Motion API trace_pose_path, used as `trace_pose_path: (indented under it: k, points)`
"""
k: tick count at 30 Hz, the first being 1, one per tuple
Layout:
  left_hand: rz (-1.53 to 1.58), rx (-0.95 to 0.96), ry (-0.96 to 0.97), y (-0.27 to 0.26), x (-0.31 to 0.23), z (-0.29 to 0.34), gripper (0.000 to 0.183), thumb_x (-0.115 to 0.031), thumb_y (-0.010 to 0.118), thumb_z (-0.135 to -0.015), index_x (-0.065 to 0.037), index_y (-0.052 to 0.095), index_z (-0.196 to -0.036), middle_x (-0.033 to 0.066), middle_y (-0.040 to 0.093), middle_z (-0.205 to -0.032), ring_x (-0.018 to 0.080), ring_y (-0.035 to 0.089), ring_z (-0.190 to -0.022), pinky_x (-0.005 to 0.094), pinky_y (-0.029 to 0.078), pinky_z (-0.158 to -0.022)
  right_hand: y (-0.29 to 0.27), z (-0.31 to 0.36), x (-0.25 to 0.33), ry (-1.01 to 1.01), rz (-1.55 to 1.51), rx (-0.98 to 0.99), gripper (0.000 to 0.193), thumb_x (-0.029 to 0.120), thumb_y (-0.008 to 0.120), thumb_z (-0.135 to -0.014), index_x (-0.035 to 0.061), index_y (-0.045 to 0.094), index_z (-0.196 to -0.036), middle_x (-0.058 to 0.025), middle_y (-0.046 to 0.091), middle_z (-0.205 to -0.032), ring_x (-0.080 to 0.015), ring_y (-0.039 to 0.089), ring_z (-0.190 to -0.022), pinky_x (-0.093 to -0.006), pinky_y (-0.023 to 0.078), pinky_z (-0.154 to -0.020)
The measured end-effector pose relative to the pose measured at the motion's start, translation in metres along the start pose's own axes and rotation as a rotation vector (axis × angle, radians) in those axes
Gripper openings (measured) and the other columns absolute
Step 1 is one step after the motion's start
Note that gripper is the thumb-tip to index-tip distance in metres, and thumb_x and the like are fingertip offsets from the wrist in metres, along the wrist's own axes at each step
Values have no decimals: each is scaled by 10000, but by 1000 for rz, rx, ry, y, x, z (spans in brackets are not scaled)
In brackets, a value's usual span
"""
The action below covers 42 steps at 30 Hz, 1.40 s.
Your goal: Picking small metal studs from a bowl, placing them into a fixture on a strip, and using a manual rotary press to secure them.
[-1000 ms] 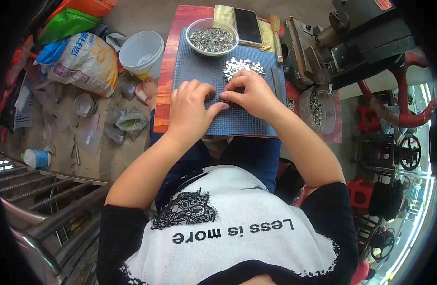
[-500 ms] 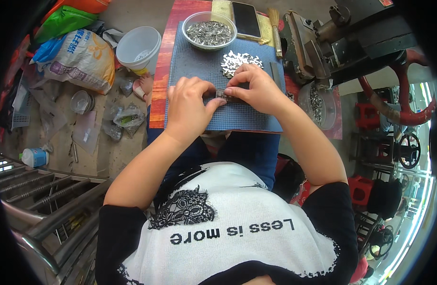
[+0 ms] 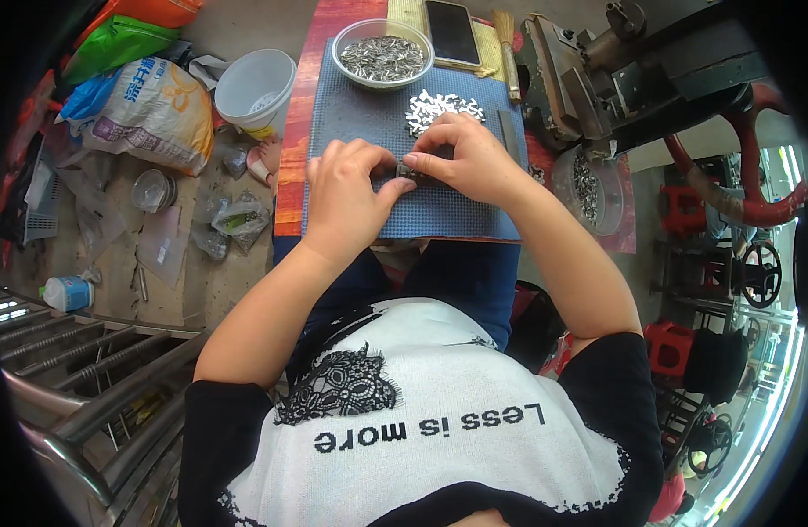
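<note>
A small dark metal block (image 3: 407, 172) lies low over the blue ribbed mat (image 3: 351, 114), between my two hands. My left hand (image 3: 349, 186) grips its left end, with thumb and forefinger curved around it. From the other side my right hand (image 3: 471, 162) closes thumb and fingertips on the block's top and right part, hiding much of it. Just beyond the right hand lies a pile of small white pieces (image 3: 439, 111). Farther back, a clear round bowl (image 3: 341, 66) holds many small metallic pieces (image 3: 382, 60).
Behind the mat are a phone (image 3: 452, 33) and a brush (image 3: 508, 53). A dark machine press (image 3: 588, 97) with a red handwheel (image 3: 745, 149) stands right, beside a clear tub (image 3: 608, 198) of metal pieces. Leftward are a white bucket (image 3: 237, 92), a sack (image 3: 149, 114) and a metal rack (image 3: 70, 386).
My right thumb and fingertips have shifted slightly left over the block, covering more of its top. My left hand stays almost where it was.
</note>
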<state>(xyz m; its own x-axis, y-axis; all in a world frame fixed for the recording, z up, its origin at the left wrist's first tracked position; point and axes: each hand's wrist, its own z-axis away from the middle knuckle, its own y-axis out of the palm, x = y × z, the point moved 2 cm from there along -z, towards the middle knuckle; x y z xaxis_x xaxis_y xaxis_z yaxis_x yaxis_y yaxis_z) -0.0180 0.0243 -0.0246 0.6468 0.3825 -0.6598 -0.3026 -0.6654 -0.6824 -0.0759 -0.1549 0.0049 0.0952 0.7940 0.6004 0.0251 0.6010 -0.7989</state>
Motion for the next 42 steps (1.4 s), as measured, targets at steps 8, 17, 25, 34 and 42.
trace_pose_path:
  k: [8,17,25,34,42]
  points:
    - [-5,2,-1,0,-1,0,230,-249,836,-751,-85,721,-864,19,651,-854,223,585,-884,373,398,-834,-4,9,-10,7,32,-17,200,281,817,-813,108,766,-901,-55,625,-950,-245,548,-1030,-364,444,-932]
    - [-13,8,-5,-1,-2,0,228,-254,831,-755,-84,719,-856,13,651,-850,216,582,-881,372,388,-841,-11,14,-18,-41,-17,-29,201,268,814,-784,94,790,-881,-103,673,-913,-297,576,-976,-404,463,-908]
    - [-4,5,4,0,-1,0,225,-251,835,-754,-87,716,-850,7,650,-846,214,583,-876,369,385,-840,-14,11,-15,-54,-12,28,167,218,817,-799,85,787,-896,-50,625,-863,-237,558,-937,-361,457,-862]
    - [-8,10,5,-1,-3,-1,229,-251,838,-752,-87,714,-850,10,647,-842,216,581,-874,372,383,-826,-24,21,-25,44,-88,71,172,234,812,-810,93,777,-902,-49,620,-925,-234,539,-996,-367,437,-914]
    - [-4,35,-7,0,-2,-1,226,-258,831,-756,-92,715,-858,8,658,-877,224,573,-902,383,371,-840,-25,27,-30,2,40,1,183,232,817,-804,90,764,-906,-44,617,-930,-235,543,-1021,-364,438,-931]
